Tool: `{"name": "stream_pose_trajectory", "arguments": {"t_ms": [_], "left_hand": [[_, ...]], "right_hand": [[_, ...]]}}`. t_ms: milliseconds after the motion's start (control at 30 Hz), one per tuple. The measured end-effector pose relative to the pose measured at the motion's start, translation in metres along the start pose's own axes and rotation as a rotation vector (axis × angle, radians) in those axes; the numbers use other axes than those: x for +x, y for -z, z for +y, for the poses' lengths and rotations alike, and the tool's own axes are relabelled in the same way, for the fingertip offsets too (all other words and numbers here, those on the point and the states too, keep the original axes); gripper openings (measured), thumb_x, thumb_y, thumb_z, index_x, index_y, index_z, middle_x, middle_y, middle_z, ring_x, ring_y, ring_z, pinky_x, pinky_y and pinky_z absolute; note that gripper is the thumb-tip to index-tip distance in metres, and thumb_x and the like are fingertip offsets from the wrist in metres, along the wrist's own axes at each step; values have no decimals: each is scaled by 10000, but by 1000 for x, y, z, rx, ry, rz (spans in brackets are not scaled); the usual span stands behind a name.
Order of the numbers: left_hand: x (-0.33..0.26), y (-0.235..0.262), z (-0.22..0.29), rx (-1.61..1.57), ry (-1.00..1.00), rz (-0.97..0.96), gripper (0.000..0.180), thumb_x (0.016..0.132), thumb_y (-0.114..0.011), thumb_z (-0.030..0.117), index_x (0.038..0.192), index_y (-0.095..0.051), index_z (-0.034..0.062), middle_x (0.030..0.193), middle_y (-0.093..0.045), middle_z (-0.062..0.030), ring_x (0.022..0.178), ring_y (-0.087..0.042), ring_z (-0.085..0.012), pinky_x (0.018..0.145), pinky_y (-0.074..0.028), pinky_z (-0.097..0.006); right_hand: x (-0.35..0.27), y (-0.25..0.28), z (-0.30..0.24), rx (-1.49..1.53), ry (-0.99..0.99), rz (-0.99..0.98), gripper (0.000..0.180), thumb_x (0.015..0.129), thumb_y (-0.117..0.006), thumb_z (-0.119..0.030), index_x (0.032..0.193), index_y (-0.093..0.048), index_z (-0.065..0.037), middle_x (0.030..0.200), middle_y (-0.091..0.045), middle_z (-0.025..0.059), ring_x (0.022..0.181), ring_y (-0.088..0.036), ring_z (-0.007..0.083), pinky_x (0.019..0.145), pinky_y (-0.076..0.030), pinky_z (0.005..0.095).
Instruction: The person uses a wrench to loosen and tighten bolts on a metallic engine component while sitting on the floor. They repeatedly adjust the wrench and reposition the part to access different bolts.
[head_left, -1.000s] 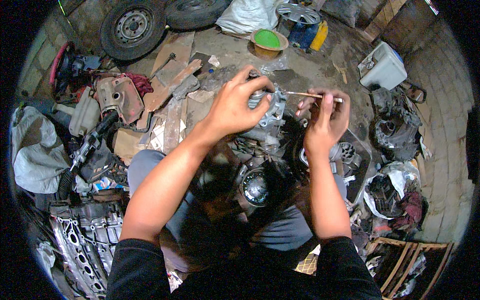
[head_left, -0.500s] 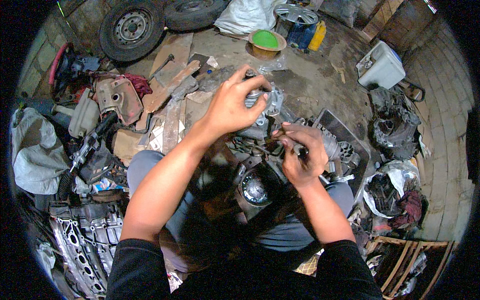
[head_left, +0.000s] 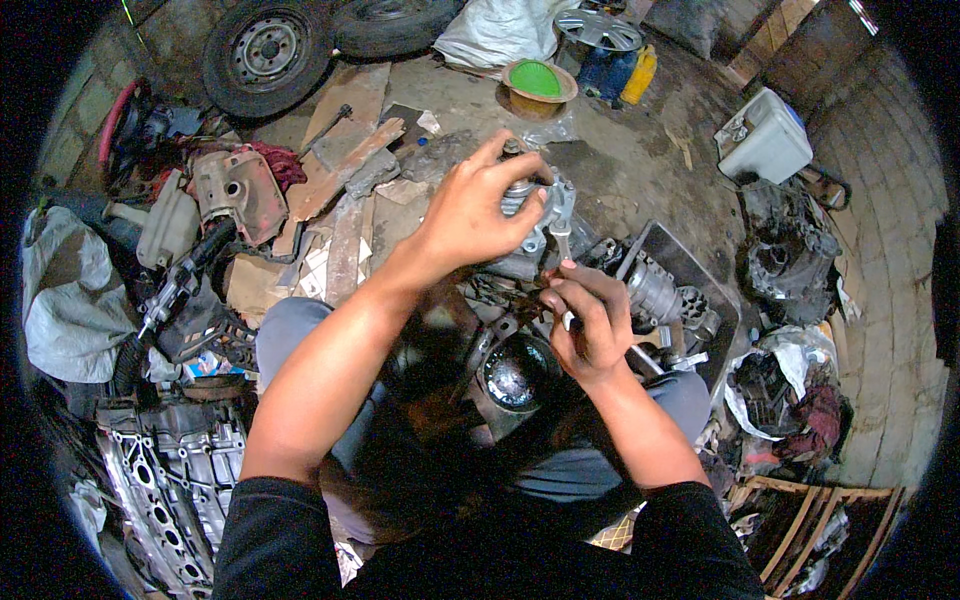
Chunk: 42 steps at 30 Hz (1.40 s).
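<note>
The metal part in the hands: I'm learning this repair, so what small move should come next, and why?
Probably turn the thin tool a little: the right hand holds it with its tip up against the grey metal part, which the left hand grips from above.

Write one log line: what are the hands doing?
left hand: grips metal part | right hand: holds thin tool against it

Wheel (head_left: 266, 50), green-lidded bowl (head_left: 539, 84), white box (head_left: 768, 138) — grey engine casting (head_left: 170, 470) lower left.
</note>
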<state>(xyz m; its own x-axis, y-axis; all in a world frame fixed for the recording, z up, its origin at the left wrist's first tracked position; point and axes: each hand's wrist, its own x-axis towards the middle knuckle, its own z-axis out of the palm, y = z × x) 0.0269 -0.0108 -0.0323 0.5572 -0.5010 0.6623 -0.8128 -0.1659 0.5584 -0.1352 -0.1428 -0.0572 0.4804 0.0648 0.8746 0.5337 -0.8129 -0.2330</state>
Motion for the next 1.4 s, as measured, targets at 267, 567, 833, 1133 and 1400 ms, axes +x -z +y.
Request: {"name": "stream_pose_trajectory", "arguments": {"t_ms": [267, 567, 833, 1133, 1400], "left_hand": [[2, -1, 1, 4, -16, 4, 173, 833, -702, 100, 997, -719, 48, 1043, -620, -169, 1027, -648, -369, 901, -523, -431], [5, 5, 8, -64, 24, -51, 195, 836, -720, 117, 1026, -738, 80, 1166, -615, -173, 1138, -618, -365, 995, -487, -433], [4, 20, 13, -122, -12, -273, 325, 735, -875, 171, 1044, -833, 261, 1515, -404, -161, 1430, -367, -346, 1195, -285, -468], [5, 13, 25, -54, 79, -242, 287, 689, -890, 199, 970, -838, 177, 1385, -523, -135, 1355, -462, -320, 1157, -328, -425], [6, 9, 35, 104, 72, -227, 298, 705, -898, 204, 996, -837, 223, 1449, -457, -191, 1394, -414, -361, 1179, -311, -468]], "right_hand": [[22, -15, 11, 748, -702, 516, 224, 1038, -591, -192, 1095, -460, -20, 977, -603, 181, 725, -665, 277, 601, -575, 372], [45, -16, 61, 953, -1361, 322, 197, 1049, -522, -107, 1223, -474, -26, 985, -625, 160, 673, -627, 245, 522, -467, 341], [55, -25, 97, 1134, -1333, 739, 125, 1055, -512, -113, 1173, -489, -80, 963, -611, 114, 718, -604, 256, 620, -459, 365], [44, -5, 102, 1134, -1432, 776, 90, 1042, -530, -100, 1131, -527, -85, 969, -630, 118, 717, -619, 256, 569, -460, 339], [27, 23, 114, 1081, -1473, 799, 134, 1026, -567, -116, 1145, -559, -54, 1006, -639, 112, 723, -608, 226, 564, -456, 320]]}}
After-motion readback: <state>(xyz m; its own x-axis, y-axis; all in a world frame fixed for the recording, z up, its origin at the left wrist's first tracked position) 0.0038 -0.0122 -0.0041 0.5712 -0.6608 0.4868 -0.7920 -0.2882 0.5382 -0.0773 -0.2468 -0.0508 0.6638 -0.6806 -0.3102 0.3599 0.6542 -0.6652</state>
